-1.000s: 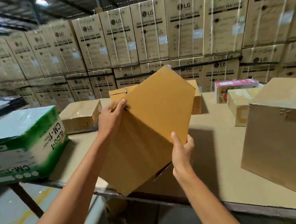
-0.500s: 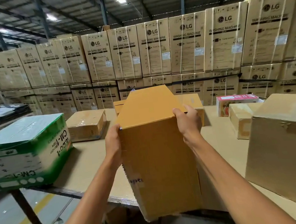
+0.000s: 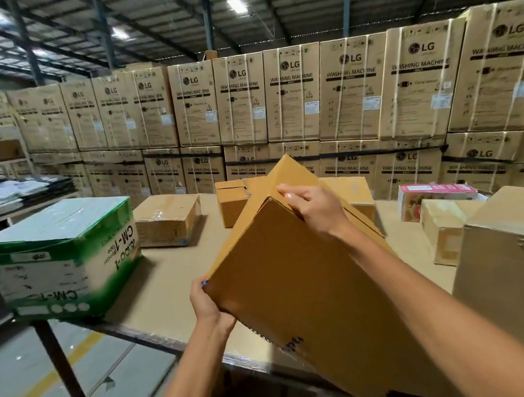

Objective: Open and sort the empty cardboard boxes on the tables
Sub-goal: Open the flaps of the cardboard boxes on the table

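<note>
A green-and-white carton (image 3: 62, 251) printed "CM-1 Tape" and "Wonder", its lettering upside down and its top sealed in glossy film, sits at the left end of a board-topped table (image 3: 173, 288). Just beyond it lies a flat brown carton (image 3: 167, 219) strapped with clear tape. At centre, the left hand (image 3: 208, 304) curls round the lower corner of a plain, smooth cardboard box (image 3: 296, 291), which is held tilted above the table's near edge. The right hand (image 3: 314, 212) hooks its bent fingers over the box's upper edge. To the right stand a pink printed box (image 3: 431, 193) and a large creased brown carton (image 3: 517, 268). Behind them all rises a wall of strapped cartons (image 3: 292, 98) marked "LG Washing Machine".
</note>
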`<state>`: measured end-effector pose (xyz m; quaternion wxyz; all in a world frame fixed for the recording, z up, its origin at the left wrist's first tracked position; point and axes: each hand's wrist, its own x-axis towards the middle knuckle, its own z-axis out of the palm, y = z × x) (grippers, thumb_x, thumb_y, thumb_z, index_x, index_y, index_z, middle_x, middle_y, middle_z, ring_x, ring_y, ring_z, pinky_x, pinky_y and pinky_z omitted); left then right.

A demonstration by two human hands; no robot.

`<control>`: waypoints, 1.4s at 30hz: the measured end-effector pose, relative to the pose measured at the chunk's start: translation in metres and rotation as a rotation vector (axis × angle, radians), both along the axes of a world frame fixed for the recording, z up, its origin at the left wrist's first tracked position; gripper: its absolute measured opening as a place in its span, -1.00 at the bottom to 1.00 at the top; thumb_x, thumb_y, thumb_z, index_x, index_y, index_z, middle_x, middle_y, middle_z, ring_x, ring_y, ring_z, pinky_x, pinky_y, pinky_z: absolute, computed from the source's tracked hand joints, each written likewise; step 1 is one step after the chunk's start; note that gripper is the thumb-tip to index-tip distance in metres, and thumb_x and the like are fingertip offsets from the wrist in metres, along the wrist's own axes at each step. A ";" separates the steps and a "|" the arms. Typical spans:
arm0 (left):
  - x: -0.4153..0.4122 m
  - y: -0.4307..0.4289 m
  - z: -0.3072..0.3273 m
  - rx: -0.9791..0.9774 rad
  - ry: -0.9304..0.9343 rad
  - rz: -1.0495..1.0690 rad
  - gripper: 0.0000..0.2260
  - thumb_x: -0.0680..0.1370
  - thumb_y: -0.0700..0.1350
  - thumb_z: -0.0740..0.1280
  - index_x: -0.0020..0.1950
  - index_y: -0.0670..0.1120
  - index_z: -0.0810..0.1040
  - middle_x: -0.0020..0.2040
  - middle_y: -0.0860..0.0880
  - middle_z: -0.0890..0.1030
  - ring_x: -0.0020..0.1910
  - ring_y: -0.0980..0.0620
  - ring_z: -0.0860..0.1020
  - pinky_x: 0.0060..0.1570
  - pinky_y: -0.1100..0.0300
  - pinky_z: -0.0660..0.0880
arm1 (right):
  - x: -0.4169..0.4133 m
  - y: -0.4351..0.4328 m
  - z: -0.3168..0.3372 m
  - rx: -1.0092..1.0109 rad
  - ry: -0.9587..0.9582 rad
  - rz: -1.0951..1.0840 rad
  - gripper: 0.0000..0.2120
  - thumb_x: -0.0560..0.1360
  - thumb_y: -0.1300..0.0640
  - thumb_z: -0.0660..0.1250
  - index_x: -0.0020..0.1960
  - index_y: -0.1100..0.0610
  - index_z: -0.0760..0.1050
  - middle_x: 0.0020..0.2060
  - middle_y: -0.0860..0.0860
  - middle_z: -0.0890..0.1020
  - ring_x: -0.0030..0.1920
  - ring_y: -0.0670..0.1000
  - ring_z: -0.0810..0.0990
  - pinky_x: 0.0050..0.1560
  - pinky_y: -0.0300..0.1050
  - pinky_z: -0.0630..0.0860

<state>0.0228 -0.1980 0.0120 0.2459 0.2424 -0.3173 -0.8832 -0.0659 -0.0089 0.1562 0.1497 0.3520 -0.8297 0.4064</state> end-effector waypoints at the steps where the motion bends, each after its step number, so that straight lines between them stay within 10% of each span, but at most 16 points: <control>1: -0.001 0.005 -0.017 0.045 -0.053 -0.014 -0.79 0.46 -0.01 0.18 -0.32 -0.03 0.49 -0.26 -0.08 0.56 -0.25 -0.11 0.50 -0.06 0.02 0.46 | -0.006 0.000 -0.010 0.086 -0.020 0.059 -0.61 0.65 -0.11 0.10 0.37 -0.05 0.52 0.33 -0.07 0.57 0.30 -0.01 0.50 0.17 -0.14 0.44; 7: 0.002 0.010 -0.075 0.135 -0.275 0.035 -0.74 0.55 -0.05 0.07 -0.07 -0.07 0.53 -0.10 -0.18 0.61 -0.09 -0.21 0.57 0.16 -0.20 0.52 | -0.033 0.020 -0.075 0.533 -0.248 -0.112 -0.02 0.33 -0.66 -0.17 0.60 -0.14 0.08 0.60 0.02 0.10 0.60 0.13 0.05 0.52 0.33 0.07; 15: -0.017 -0.044 -0.095 0.054 -0.533 0.022 -0.59 0.65 -0.01 -0.08 0.25 -0.08 0.50 0.24 -0.11 0.53 0.27 -0.18 0.47 0.40 -0.26 0.29 | -0.029 0.034 -0.144 0.703 -0.255 -0.172 -0.37 0.62 -0.34 -0.20 0.62 -0.14 -0.14 0.62 0.01 -0.10 0.61 0.07 -0.14 0.55 0.24 -0.17; 22: -0.022 -0.059 -0.054 -0.080 -0.402 0.075 -0.68 0.64 -0.06 0.00 -0.12 -0.10 0.50 -0.03 -0.15 0.56 -0.14 -0.08 0.49 0.09 0.02 0.46 | -0.013 -0.019 -0.166 0.846 -0.157 -0.140 -0.43 0.67 -0.23 -0.20 0.60 -0.06 0.12 0.62 0.07 -0.03 0.60 0.24 -0.10 0.52 0.37 -0.15; 30: -0.029 0.001 -0.006 -1.704 -0.228 0.129 -0.79 0.64 -0.04 0.24 0.20 -0.09 0.55 0.12 0.01 0.57 0.10 0.09 0.50 0.10 0.21 0.40 | -0.008 -0.020 -0.171 0.560 -0.105 -0.182 -0.54 0.69 -0.07 -0.07 0.44 0.00 0.43 0.46 0.06 0.43 0.48 0.14 0.33 0.46 0.13 0.19; 34: -0.065 0.044 0.003 -2.087 -0.193 -0.240 -0.73 0.66 0.03 0.15 0.11 -0.09 0.55 0.10 -0.03 0.56 0.09 0.01 0.48 0.08 0.07 0.49 | -0.006 -0.017 -0.171 0.355 -0.118 -0.417 -0.67 0.64 0.10 0.06 0.13 0.02 0.61 0.05 0.05 0.67 0.03 0.09 0.60 0.04 -0.02 0.54; 42: -0.082 0.037 0.060 -2.400 -0.688 -0.580 -0.72 0.55 -0.27 0.15 0.19 -0.21 0.54 0.40 -0.15 0.43 0.15 -0.19 0.56 0.00 0.00 0.53 | -0.014 -0.022 -0.167 0.528 -0.087 -0.428 -0.68 0.63 0.02 0.17 0.33 0.04 0.50 0.25 -0.01 0.56 0.29 0.04 0.45 0.36 -0.01 0.32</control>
